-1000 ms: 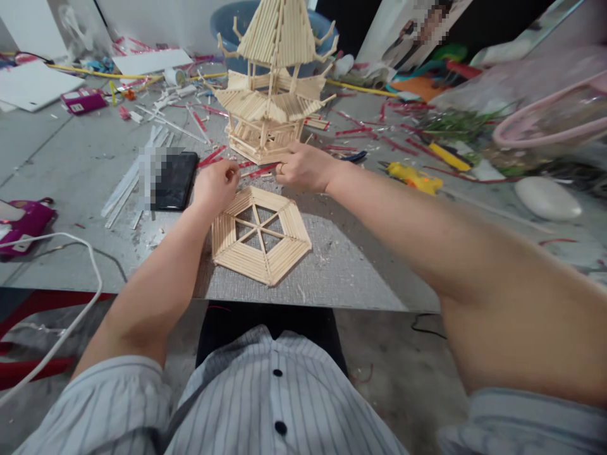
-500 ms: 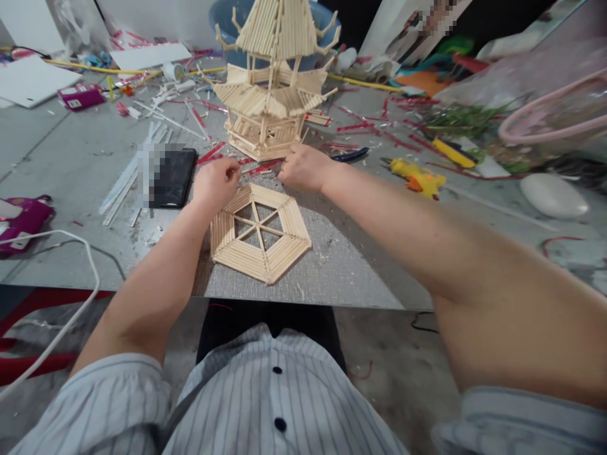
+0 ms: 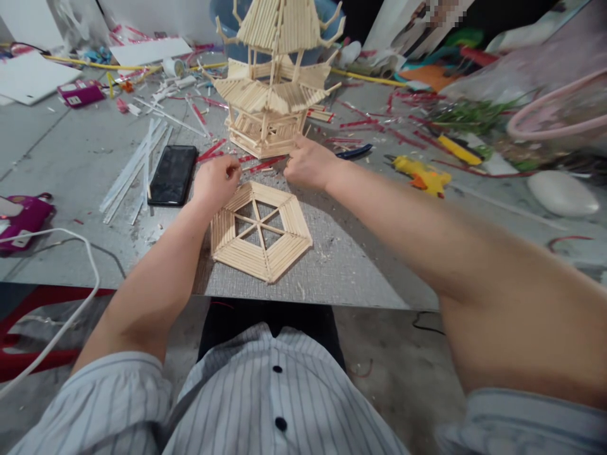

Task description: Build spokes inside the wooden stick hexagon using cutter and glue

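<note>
A pagoda model (image 3: pixel 272 95) built from thin wooden sticks stands at the back centre of the table. In front of it a flat hexagonal stick frame (image 3: pixel 246 259), with spokes crossing its open middle, lies on the tabletop. My left hand (image 3: pixel 217 180) is closed with curled fingers by the frame's upper left edge, right of a black phone (image 3: pixel 173 175). At the pagoda's lower right base, my right hand (image 3: pixel 310 165) has its fingers bent together. Whatever either hand may pinch is hidden or too small to make out.
A yellow glue gun (image 3: pixel 422 175) and dark-handled pliers (image 3: pixel 355 151) lie to the right. Clear glue sticks (image 3: pixel 130 174) are beside the phone. Red strips and stick scraps litter the table (image 3: pixel 351 272). A blue basin (image 3: pixel 327 31) stands behind the pagoda; a white cable (image 3: pixel 88 253) hangs at left.
The view has shifted very slightly. Both hands keep nearly the same closed pose and place, and the pagoda and hexagonal frame stay where they were.
</note>
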### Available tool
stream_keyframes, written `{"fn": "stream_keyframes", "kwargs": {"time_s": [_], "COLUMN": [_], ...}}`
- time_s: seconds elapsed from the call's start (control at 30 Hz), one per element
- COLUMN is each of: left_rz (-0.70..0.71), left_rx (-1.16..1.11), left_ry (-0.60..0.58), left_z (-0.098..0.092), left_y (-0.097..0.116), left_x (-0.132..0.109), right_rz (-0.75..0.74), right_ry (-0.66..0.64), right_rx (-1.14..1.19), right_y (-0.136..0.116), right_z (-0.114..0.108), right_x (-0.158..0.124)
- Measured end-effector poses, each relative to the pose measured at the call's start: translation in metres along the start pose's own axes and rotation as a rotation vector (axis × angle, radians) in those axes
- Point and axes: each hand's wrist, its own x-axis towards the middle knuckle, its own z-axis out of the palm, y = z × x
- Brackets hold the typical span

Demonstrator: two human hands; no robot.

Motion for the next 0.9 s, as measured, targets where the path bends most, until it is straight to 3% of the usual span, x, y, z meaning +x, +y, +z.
{"fn": "stream_keyframes", "kwargs": {"time_s": [0.2, 0.4, 0.57, 0.73, 0.9], "left_rz": [-0.015, -0.04, -0.071, -0.062, -0.011], "left_rx": [0.007, -0.014, -0.031, -0.055, -0.084], "left_ry": [-0.001, -0.006, 0.005, 0.01, 0.033], "left_z": [-0.001, -0.003, -0.004, 0.0, 0.0], "left_y": [0.002, 0.004, 0.006, 0.003, 0.003], "left_x": [0.0, -0.001, -0.002, -0.001, -0.002], "right_rz": [-0.073, -0.069, -0.085, 0.053, 0.276], "right_ry": [0.07, 0.134, 0.162, 0.254, 0.49], "right_rx": [0.011, 0.127, 0.12, 0.203, 0.373], "right_y": [-0.002, -0.013, -0.008, -0.014, -0.034], "right_z": [-0.003, -0.019, -0.03, -0.036, -0.05], "right_x": [-0.003, -0.005, -0.015, -0.029, -0.054]}}
